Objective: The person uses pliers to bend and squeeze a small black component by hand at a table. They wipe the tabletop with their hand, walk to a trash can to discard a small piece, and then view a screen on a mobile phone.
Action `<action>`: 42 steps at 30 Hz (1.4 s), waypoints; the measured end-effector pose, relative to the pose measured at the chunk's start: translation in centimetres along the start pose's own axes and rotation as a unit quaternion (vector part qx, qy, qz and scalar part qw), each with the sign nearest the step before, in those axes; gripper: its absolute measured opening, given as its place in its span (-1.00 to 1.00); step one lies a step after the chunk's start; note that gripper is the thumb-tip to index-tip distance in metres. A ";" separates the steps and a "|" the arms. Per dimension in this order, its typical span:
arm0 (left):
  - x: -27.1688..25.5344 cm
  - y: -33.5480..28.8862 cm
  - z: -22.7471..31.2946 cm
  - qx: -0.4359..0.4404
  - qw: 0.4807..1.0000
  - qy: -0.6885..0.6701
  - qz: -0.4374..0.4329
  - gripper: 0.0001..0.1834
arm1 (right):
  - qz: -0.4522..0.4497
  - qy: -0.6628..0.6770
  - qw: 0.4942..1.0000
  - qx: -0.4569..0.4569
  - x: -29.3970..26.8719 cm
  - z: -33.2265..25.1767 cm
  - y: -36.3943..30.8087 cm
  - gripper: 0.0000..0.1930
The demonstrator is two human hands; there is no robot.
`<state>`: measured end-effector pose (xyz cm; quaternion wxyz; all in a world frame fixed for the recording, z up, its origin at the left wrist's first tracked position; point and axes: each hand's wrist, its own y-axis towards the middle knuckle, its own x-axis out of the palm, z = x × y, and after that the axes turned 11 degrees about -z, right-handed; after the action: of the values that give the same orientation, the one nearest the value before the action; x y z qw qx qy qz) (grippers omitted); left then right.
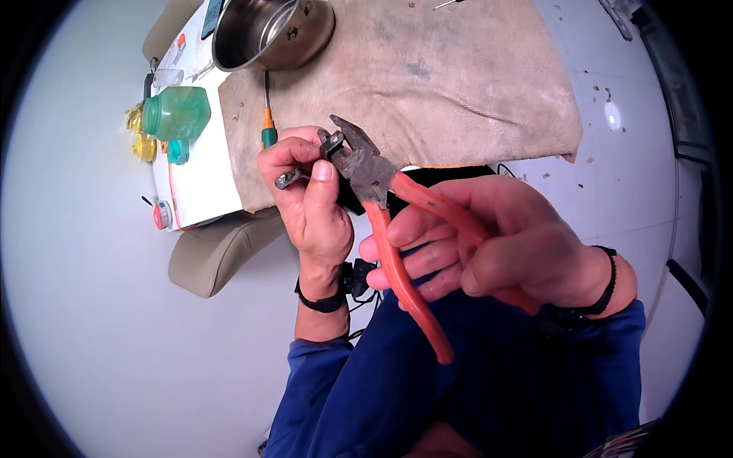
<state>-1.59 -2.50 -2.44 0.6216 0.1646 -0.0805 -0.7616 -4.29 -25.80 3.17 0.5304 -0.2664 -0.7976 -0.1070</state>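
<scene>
Pliers (372, 177) with orange-red handles sit at the centre of the view, nose toward 11 o'clock, handles splayed and jaws apart. From the left: at 10 o'clock the left hand (313, 217) has its grip clamped on a small dark metal piece (333, 144) — thumb and fingers pinching it right by the pliers' nose. Whether a jaw bears on the piece I cannot tell. At 3 o'clock the right hand (519, 237) has its grip round the pliers' handles, some fingers lying between them.

As for what could go wrong, the left thumb is near enough to the jaws that a squeeze on a badly seated piece could nip it. A weak pinch could let the piece twist away, and the right fingers could be trapped between the closing handles.

Containers, left to right: at 10 o'clock a green jar (183, 114) lies on its side on the white surface (202, 172) — neck toward 9, contents unclear — beside a teal cap (178, 151). At 11 o'clock a steel pot (309, 49) stands by the brown cloth's (473, 84) edge, dark bits or stains inside it.
</scene>
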 end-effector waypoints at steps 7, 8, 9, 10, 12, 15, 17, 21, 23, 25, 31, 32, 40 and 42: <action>-1.2 0.6 -0.8 0.016 0.993 -0.097 -0.061 -0.76 | 0.009 0.048 0.999 0.020 0.2 -0.9 -0.2 -0.06; -1.1 0.8 -0.8 0.022 0.991 -0.112 -0.073 -0.75 | 0.008 0.047 0.999 0.023 0.2 -0.9 -0.3 -0.06; -1.3 0.9 -0.9 0.022 0.991 -0.112 -0.073 -0.75 | 0.008 0.048 0.999 0.024 0.1 -1.0 -0.3 -0.06; -1.7 0.9 -1.1 0.019 0.991 -0.101 -0.091 -0.74 | 0.009 0.039 0.999 0.034 0.1 -1.0 -0.3 -0.07; -2.3 1.0 -1.5 0.015 0.990 -0.090 -0.108 -0.73 | 0.009 0.032 0.998 0.045 -0.2 -1.0 -0.4 -0.08; -2.9 1.4 -1.9 0.036 0.993 -0.036 -0.109 -0.70 | -0.023 0.036 0.998 0.038 -0.6 -0.8 -0.6 -0.05; -3.0 1.6 -1.7 0.013 0.988 -0.074 -0.138 -0.68 | -0.015 0.036 0.999 0.026 -0.6 -0.7 -0.6 0.01; -3.1 1.9 -1.3 0.011 0.984 -0.080 -0.158 -0.67 | -0.023 0.135 0.991 -0.010 -1.7 0.4 -0.8 0.09; -3.4 2.2 -1.3 -0.008 0.979 -0.092 -0.181 -0.66 | -0.042 0.192 0.979 -0.053 -1.9 0.7 -0.7 0.09; -3.7 2.3 -1.5 -0.017 0.975 -0.102 -0.197 -0.64 | -0.046 0.181 0.982 -0.039 -1.8 0.2 -0.7 0.08; -3.7 2.0 -0.2 -0.185 0.938 -0.184 -0.227 -0.41 | -0.077 0.127 0.989 0.007 -4.0 -0.2 0.0 -0.08; -3.7 1.8 0.1 -0.197 0.937 -0.190 -0.219 -0.39 | -0.074 0.123 0.990 0.004 -4.1 -0.2 -0.1 -0.10; -4.0 0.9 0.2 -0.157 0.927 -0.250 -0.232 -0.61 | -0.160 0.198 0.966 0.034 -7.7 0.0 -0.1 -0.28; -4.3 0.8 0.5 -0.165 0.932 -0.237 -0.219 -0.64 | -0.115 0.151 0.980 0.066 -7.5 -0.4 0.0 -0.30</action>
<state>-0.34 1.45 -1.07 0.4201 -0.1125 -0.0606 -0.8984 -1.73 -28.30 -3.40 0.6453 -0.1182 -0.7389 -0.1536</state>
